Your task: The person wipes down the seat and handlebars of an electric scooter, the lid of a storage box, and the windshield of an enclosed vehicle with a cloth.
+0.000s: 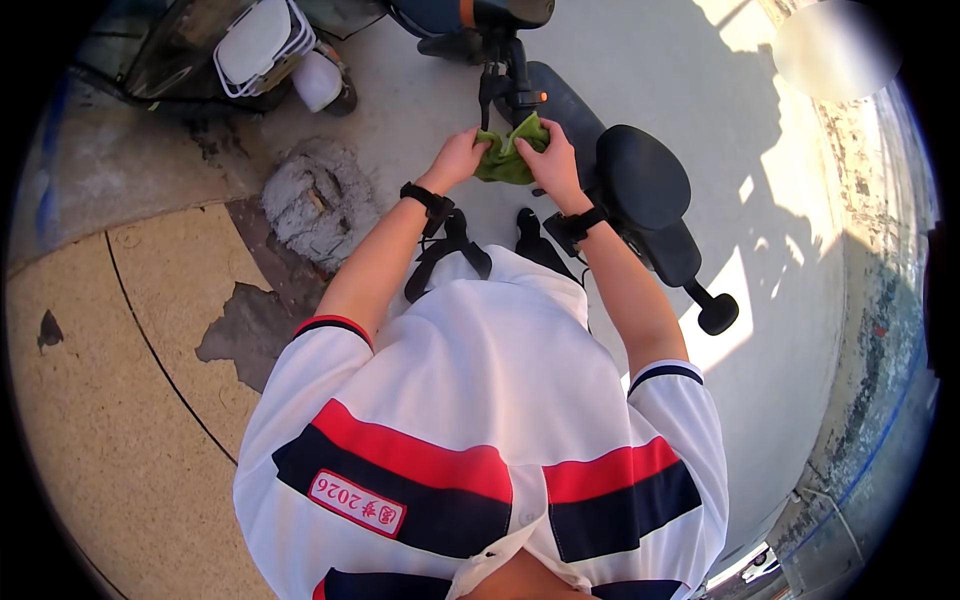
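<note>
A crumpled green cloth (505,165) is stretched between my two hands, in front of my body. My left hand (461,158) pinches its left edge, with the fingers closed on it. On the other side, my right hand (552,160) grips the cloth with the thumb on top. Just beyond the cloth is the dark handlebar end (518,75) of a scooter, with a lever and a small orange part (542,97) beside it. The scooter's black seat (645,170) lies to the right of my right hand. The cloth hides part of the handlebar area.
A round mirror (718,314) juts out on the right. Left of my left arm sits a grey shaggy mop head (318,203). Farther back on the left are a white folding stool (256,45) and a white rounded object (318,82). A stained wall (870,350) runs along the right.
</note>
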A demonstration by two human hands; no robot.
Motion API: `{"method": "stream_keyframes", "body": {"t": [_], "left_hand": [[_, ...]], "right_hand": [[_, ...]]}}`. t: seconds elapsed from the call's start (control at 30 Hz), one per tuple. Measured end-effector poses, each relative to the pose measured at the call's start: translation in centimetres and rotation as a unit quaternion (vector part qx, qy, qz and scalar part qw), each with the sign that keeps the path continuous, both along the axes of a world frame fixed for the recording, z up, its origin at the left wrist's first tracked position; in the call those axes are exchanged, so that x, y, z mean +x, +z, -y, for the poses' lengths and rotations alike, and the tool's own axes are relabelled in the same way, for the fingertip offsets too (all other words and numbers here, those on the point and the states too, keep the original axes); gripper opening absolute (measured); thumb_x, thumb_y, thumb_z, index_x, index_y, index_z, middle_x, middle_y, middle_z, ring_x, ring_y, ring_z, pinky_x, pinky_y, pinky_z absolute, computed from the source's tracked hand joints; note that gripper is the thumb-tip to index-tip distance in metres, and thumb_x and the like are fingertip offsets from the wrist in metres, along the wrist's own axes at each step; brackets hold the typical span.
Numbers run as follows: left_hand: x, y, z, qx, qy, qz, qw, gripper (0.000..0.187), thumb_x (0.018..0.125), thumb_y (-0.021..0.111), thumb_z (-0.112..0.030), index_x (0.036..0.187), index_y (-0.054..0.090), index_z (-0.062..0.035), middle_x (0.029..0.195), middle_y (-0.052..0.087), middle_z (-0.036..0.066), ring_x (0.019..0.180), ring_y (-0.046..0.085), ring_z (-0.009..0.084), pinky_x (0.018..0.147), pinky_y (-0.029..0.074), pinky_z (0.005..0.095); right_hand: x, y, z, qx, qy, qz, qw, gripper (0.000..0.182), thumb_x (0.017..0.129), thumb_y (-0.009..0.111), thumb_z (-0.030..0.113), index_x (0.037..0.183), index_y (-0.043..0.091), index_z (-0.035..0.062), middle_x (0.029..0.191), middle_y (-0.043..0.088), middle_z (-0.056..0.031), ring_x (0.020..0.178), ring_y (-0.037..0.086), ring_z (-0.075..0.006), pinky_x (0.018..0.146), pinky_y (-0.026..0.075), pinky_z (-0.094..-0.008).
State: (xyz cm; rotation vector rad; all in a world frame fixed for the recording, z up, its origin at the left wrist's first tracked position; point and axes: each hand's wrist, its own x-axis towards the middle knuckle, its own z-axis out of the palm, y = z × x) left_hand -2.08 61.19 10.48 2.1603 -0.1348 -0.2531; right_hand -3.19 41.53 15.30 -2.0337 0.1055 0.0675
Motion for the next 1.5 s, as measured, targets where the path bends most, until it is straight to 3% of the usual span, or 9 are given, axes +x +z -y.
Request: {"method": "stream_keyframes", "body": {"t": [0.27, 0.5, 0.67, 0.77, 0.87, 1.0, 1.1, 1.4, 1.5], "left_hand": [[-1.9, 4.0, -0.8, 0.075, 0.016, -0.035, 0.996, 0.031, 0.092, 0.06, -0.011, 0.122, 0.064, -0.0069, 0.097, 0.07, 0.021, 0.09, 0.068, 0.0353, 0.077, 0.053, 0.0383], [-1.1, 5.4, -1.0, -0.073, 0.097, 0.116, 0.986, 0.029, 0.089, 0.065, -0.008, 0.118, 0.065, -0.0076, 0.101, 0.07, 0.019, 0.091, 0.068, 0.0348, 0.078, 0.054, 0.0368], [0.4, 8.8, 1.3, -0.118, 0.116, 0.131, 0.978, 0.035, 0.089, 0.065, -0.008, 0.123, 0.061, -0.0096, 0.103, 0.069, 0.02, 0.092, 0.067, 0.0378, 0.078, 0.053, 0.0391], [1.7, 8.5, 2.5, -0.072, 0.085, 0.185, 0.976, 0.044, 0.092, 0.062, -0.005, 0.135, 0.054, -0.011, 0.106, 0.07, 0.016, 0.094, 0.069, 0.0296, 0.081, 0.052, 0.0363], [2.1, 8.7, 4.2, -0.011, 0.055, 0.124, 0.991, 0.052, 0.092, 0.061, -0.007, 0.141, 0.048, -0.0135, 0.108, 0.067, 0.022, 0.098, 0.065, 0.0425, 0.082, 0.051, 0.0438], [1.5, 7.8, 5.4, -0.008, 0.013, 0.221, 0.975, 0.059, 0.091, 0.061, -0.008, 0.146, 0.04, -0.0072, 0.109, 0.063, 0.03, 0.098, 0.06, 0.0482, 0.081, 0.05, 0.0496], [1.4, 8.0, 4.8, 0.014, -0.026, 0.186, 0.982, 0.061, 0.09, 0.062, -0.009, 0.145, 0.038, -0.001, 0.135, 0.054, 0.026, 0.117, 0.055, 0.0437, 0.095, 0.049, 0.046], [1.5, 6.3, 3.9, 0.077, -0.058, 0.209, 0.973, 0.075, 0.097, 0.055, -0.018, 0.152, 0.011, 0.0071, 0.147, 0.034, 0.035, 0.134, 0.039, 0.0481, 0.106, 0.041, 0.046], [1.6, 6.0, 3.7, 0.06, -0.013, 0.188, 0.98, 0.072, 0.098, 0.053, -0.019, 0.152, 0.013, 0.0067, 0.147, 0.035, 0.034, 0.133, 0.04, 0.0469, 0.105, 0.042, 0.0456]], "right_hand": [[-0.3, 0.6, 1.7, 0.001, 0.021, -0.028, 0.999, 0.036, 0.085, 0.074, 0.027, 0.105, 0.066, -0.0018, 0.086, 0.072, -0.0174, 0.078, 0.072, -0.026, 0.07, 0.055, -0.0347], [-0.3, 0.6, 3.4, 0.021, -0.077, 0.084, 0.993, 0.021, 0.091, 0.068, 0.017, 0.103, 0.065, 0.0003, 0.067, 0.063, -0.0071, 0.059, 0.058, -0.0123, 0.058, 0.048, -0.0284], [0.6, 1.4, 4.0, 0.022, -0.124, 0.115, 0.985, 0.019, 0.092, 0.066, 0.012, 0.107, 0.062, 0.0005, 0.073, 0.064, -0.0074, 0.064, 0.06, -0.0123, 0.06, 0.049, -0.0273], [1.0, 1.9, 4.0, 0.052, -0.139, 0.14, 0.979, 0.02, 0.093, 0.065, 0.011, 0.11, 0.061, 0.0008, 0.077, 0.066, -0.0082, 0.067, 0.062, -0.013, 0.062, 0.05, -0.0277], [1.4, 1.9, 4.2, 0.075, -0.144, 0.148, 0.975, 0.022, 0.093, 0.063, 0.01, 0.113, 0.06, 0.0013, 0.082, 0.067, -0.0094, 0.07, 0.064, -0.014, 0.065, 0.052, -0.0282], [1.4, 2.7, 4.4, 0.091, -0.131, 0.146, 0.976, 0.025, 0.093, 0.061, 0.008, 0.117, 0.059, 0.0021, 0.088, 0.068, -0.0121, 0.076, 0.066, -0.0167, 0.069, 0.053, -0.0297], [1.3, 3.2, 4.5, 0.075, -0.106, 0.153, 0.98, 0.029, 0.092, 0.058, 0.005, 0.12, 0.058, 0.0025, 0.095, 0.069, -0.0146, 0.081, 0.067, -0.0205, 0.073, 0.054, -0.0317], [2.2, 4.2, 3.1, 0.026, -0.024, 0.205, 0.978, 0.038, 0.09, 0.059, 0.005, 0.128, 0.055, 0.005, 0.107, 0.069, -0.0166, 0.085, 0.067, -0.0243, 0.078, 0.053, -0.0327], [2.5, 4.4, 2.5, 0.007, 0.01, 0.204, 0.979, 0.04, 0.091, 0.06, 0.006, 0.13, 0.054, 0.0059, 0.111, 0.068, -0.0172, 0.085, 0.067, -0.0259, 0.079, 0.052, -0.0318]]}}
